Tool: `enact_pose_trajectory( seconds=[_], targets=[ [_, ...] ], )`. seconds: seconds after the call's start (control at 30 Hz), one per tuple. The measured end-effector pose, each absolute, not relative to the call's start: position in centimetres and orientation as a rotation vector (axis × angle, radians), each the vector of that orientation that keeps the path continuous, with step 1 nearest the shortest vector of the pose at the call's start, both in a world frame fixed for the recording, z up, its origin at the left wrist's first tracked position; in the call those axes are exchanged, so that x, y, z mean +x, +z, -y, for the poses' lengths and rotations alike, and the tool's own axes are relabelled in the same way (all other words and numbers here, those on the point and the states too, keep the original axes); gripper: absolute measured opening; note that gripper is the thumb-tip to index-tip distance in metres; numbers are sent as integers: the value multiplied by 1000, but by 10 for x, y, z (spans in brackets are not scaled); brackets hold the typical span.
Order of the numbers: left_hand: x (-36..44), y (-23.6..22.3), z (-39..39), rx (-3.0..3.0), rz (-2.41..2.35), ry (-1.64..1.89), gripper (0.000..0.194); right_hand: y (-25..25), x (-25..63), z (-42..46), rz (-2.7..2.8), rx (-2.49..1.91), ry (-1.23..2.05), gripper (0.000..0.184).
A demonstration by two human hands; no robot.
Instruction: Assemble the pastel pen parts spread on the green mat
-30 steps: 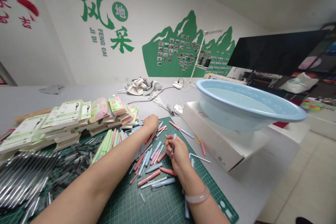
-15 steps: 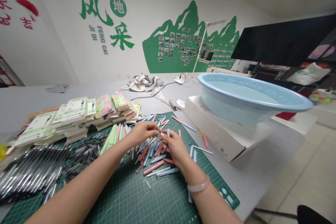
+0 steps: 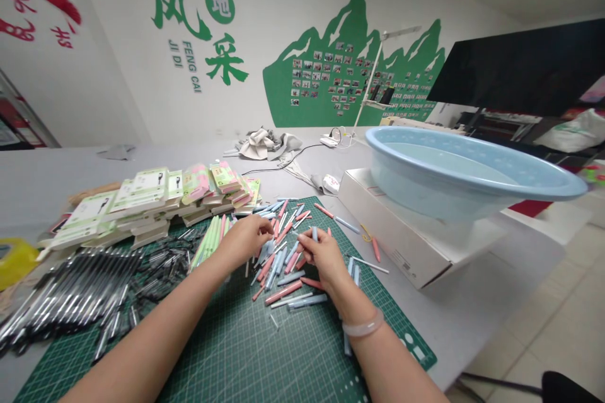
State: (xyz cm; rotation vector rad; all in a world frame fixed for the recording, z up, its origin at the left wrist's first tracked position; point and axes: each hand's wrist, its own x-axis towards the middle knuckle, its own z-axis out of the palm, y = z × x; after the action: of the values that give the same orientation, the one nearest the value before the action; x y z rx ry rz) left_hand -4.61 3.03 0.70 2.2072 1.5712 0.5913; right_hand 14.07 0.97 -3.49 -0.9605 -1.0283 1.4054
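Head camera view: at a gray table, a person works with bare hands over a loose pile of red, blue and white pen parts, scattered on a green cutting mat at the center of the frame. The right hand, a pale bracelet at its wrist, has thumb and fingers closed on a light blue pen part, which stands roughly upright just right of center. The left hand reaches over the pile's left edge, fingers bent downward; whether they grip anything cannot be told. Beside it lies a row of light green pens, and farther toward the left edge are loose black parts and a row of black pens. Stacked packs fill the middle left behind them, with a yellow object at the frame's edge. At right, a wide blue basin sits on a white box. A green mountain mural dotted with small photos spans the upper center, and a large black screen occupies the upper right.
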Motion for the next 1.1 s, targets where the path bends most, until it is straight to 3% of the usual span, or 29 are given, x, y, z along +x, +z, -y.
enact_pose_trajectory(
  seconds=[0.47,0.6,0.77,0.9,1.1],
  targets=[
    [-26,-20,-28,2308,-1951,234,12,-37,140,-11,997,-974,1392,22],
    [-27,-14,-30,2184,-1876,523,7,-39,140,-11,1020,-953,1413,22],
    [-28,-2,-32,1470,-1225,985,14,-34,137,-6,1040,-919,1390,21],
    [-28,0,-29,1118,-904,1079,21,-28,136,-3,1054,-890,1354,21],
    [-26,-2,-26,1083,-844,1057,22,-24,136,-3,1084,-888,1324,19]
  ],
)
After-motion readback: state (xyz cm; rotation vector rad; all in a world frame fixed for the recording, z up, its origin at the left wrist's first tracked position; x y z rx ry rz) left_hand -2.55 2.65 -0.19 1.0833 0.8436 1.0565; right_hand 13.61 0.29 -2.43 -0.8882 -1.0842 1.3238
